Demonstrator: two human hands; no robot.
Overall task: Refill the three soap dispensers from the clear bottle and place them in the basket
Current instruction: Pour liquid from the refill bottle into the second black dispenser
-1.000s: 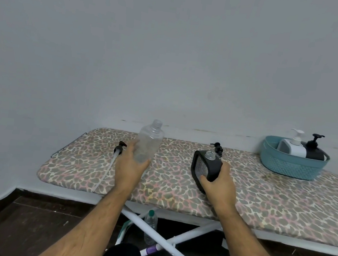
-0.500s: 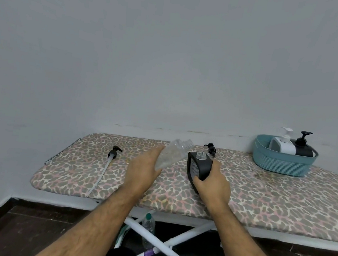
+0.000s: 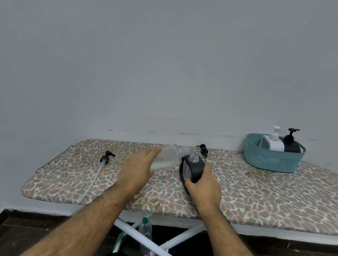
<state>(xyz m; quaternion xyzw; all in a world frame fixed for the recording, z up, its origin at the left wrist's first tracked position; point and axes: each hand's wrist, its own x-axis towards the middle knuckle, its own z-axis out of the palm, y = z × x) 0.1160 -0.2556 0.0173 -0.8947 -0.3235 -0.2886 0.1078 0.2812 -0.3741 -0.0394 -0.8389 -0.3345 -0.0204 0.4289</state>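
Note:
My left hand grips the clear bottle, tilted far over with its open neck pointing right at the mouth of the dark dispenser. My right hand holds that dispenser upright on the ironing board, its pump off and its neck open. A black pump head lies just behind it. A second pump with a long tube lies to the left. The teal basket at the back right holds a white dispenser and a black dispenser.
The board has a leopard-print cover and white crossed legs. A small plastic bottle stands on the dark floor beneath it. A plain grey wall rises right behind the board.
My left hand has tipped the clear bottle from upright to nearly level and brought its neck to the dark dispenser's mouth. The view has shifted slightly left.

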